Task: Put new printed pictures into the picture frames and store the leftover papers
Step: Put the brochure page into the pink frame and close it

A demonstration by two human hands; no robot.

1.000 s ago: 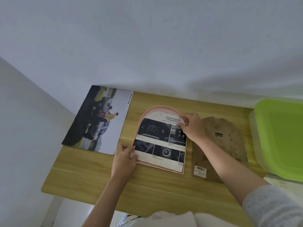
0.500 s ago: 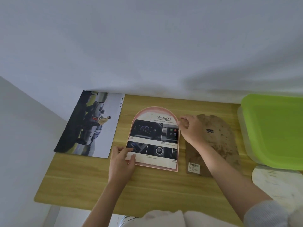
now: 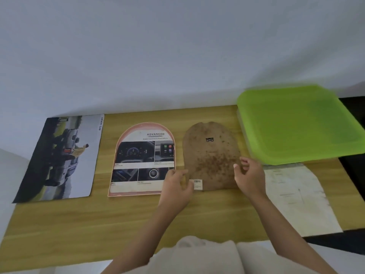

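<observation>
An arched pink picture frame [image 3: 126, 143] lies flat on the wooden table [image 3: 98, 224] with a printed car-dashboard picture [image 3: 138, 155] in it. To its right lies the frame's brown arched backing board [image 3: 209, 155], which has a barcode sticker near its lower left corner. My left hand [image 3: 175, 186] covers that lower left corner with curled fingers; whether it grips the board is hidden. My right hand [image 3: 249, 175] is at the board's right edge, fingers loosely spread, thumb touching the edge.
A large car poster [image 3: 61, 159] lies at the table's left end and overhangs the edge. A container with a green lid [image 3: 296, 123] stands at the back right. A pale worn paper [image 3: 296, 196] lies in front of it. The wall runs along the far side.
Both hands left the pink frame and its picture and moved right to the brown backing board. The camera view also swung to the right.
</observation>
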